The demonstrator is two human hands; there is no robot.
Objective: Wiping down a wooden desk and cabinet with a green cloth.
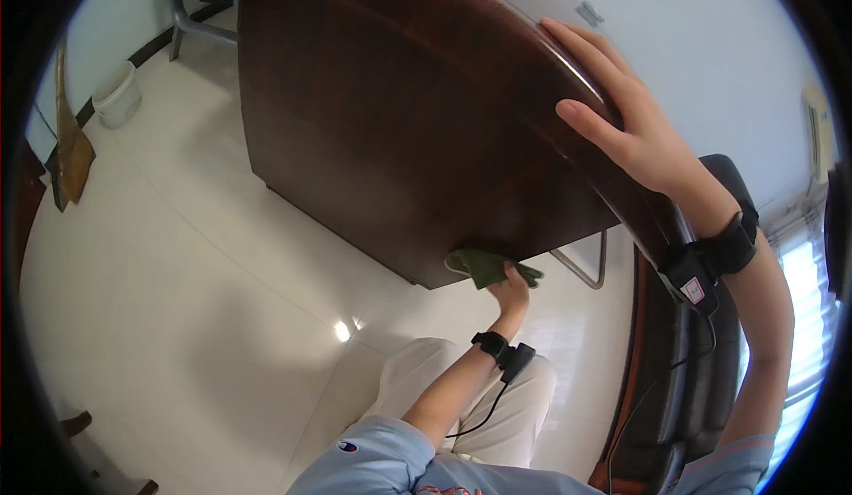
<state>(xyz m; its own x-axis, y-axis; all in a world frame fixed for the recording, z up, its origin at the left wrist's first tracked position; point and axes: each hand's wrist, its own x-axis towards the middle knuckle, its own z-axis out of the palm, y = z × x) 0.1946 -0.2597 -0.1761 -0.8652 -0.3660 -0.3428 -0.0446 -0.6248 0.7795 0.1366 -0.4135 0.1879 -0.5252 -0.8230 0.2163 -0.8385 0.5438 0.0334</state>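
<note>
A folded green cloth (489,267) is pressed against the low corner of a dark brown wooden desk's panel (373,136), and my left hand (511,290) holds it. The fingers of that hand are partly hidden by the cloth. Higher up, my right hand (629,122) rests on the glossy rounded edge (486,19) of the desktop, its thumb apart from the fingers and nothing held. Black straps with small boxes and cables sit on both wrists, the left wrist device (504,352) and the right wrist device (712,255).
Beside me on the right stands a black padded leather sofa (705,388) with a reddish wooden frame. A bent metal tube leg (586,272) shows past the desk corner. A white bucket (118,96), a broom (72,149) and a metal-framed chair (200,26) stand across the tiled floor (219,309).
</note>
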